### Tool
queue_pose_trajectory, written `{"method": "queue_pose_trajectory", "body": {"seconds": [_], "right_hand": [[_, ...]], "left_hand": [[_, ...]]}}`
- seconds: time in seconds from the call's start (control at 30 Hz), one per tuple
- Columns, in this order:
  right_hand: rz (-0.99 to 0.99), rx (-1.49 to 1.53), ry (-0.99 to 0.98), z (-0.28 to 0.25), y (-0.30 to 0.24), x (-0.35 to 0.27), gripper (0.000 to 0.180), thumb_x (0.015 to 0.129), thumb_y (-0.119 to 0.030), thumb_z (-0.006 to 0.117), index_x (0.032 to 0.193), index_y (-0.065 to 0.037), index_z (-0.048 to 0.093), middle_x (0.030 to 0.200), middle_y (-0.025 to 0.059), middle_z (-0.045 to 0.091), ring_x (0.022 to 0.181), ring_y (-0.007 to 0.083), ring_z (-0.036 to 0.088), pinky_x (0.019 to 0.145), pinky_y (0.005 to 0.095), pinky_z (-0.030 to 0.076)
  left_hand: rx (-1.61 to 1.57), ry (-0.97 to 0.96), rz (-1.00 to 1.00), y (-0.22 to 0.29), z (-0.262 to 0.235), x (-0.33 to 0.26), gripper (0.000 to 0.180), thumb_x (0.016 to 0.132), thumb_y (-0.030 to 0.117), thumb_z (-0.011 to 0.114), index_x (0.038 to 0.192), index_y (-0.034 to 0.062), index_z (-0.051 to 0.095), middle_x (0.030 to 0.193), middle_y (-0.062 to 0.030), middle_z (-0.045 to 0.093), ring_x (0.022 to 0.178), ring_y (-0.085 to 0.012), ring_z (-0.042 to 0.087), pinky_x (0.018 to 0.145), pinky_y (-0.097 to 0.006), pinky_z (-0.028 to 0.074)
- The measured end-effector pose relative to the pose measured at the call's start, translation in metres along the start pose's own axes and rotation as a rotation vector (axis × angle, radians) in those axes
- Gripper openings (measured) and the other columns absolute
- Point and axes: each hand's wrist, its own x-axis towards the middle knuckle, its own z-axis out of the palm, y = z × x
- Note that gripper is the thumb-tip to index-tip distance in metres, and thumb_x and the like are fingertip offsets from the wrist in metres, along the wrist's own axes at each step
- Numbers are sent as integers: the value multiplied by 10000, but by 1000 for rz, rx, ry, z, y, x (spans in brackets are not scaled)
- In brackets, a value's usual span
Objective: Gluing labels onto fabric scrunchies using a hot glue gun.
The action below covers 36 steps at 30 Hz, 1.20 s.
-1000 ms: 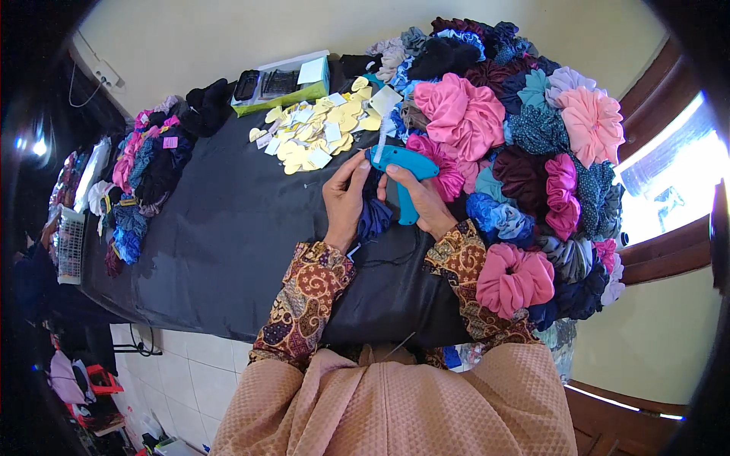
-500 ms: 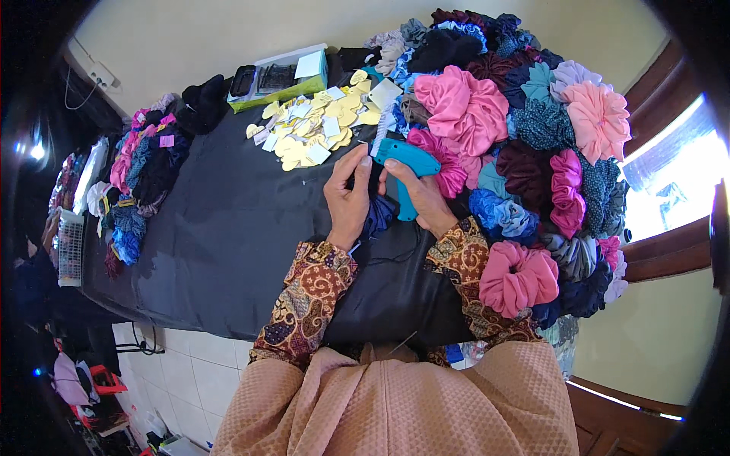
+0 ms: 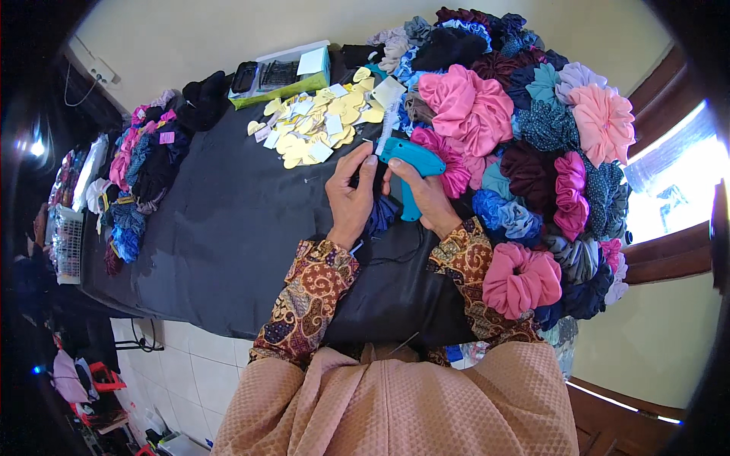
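A teal tagging gun is gripped in my right hand, its handle pointing down toward me. A strip of white plastic fasteners stands up from its top. My left hand is at the gun's front end, thumb and forefinger pinched together by the needle; what they hold is too small to make out. Under and between my hands lies a dark blue scrunchie, partly hidden. Just beyond the gun is a loose pile of pale yellow and white paper tags.
A large heap of scrunchies fills the table's right side. At the back stands a green-edged box with black items. More scrunchies lie at the left, near a white basket. Black cloth covers the table.
The whole view has shifted very slightly. My hands and the tagging gun keep nearly the same pose.
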Motion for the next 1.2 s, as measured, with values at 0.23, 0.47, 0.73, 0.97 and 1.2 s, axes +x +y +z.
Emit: {"method": "queue_pose_trajectory", "body": {"seconds": [0.23, 0.47, 0.73, 0.97, 1.2], "right_hand": [[-57, -22, 23, 3, 5, -1, 211, 899, -241, 632, 924, -32, 617, 761, 25, 599, 632, 125, 580, 594, 269, 448], [-37, -139, 58, 3, 5, -1, 166, 900, -219, 632, 868, -56, 641, 685, -15, 579, 583, 69, 533, 521, 243, 394], [-100, -222, 125, 9, 14, -1, 158, 898, -211, 631, 904, -58, 669, 635, -39, 547, 534, 40, 477, 486, 226, 351], [-153, -158, 74, 8, 12, 0, 182, 894, -214, 640, 959, -46, 664, 728, -14, 596, 637, 60, 536, 567, 238, 410], [-60, -15, 91, 10, 5, -4, 219, 883, -204, 656, 991, -14, 644, 807, 27, 622, 679, 110, 585, 625, 258, 456]], "left_hand": [[8, 13, -12, -2, -2, -1, 232, 904, 95, 624, 1121, 16, 656, 1087, -118, 652, 975, -160, 602, 848, -277, 464], [29, 37, -34, 2, 0, -3, 217, 904, 91, 621, 1100, 6, 656, 1014, -96, 662, 890, -131, 606, 784, -266, 472], [31, 101, -22, 0, 0, -4, 196, 905, 87, 628, 1080, 7, 664, 936, -56, 672, 839, -86, 583, 731, -238, 461], [-148, 61, -143, -2, -1, -1, 214, 899, 95, 641, 1082, -14, 659, 941, -42, 670, 832, -82, 577, 722, -231, 463], [-83, 45, -157, 2, -5, 4, 227, 896, 113, 642, 1078, -23, 643, 935, -46, 668, 817, -76, 574, 723, -221, 464]]}}
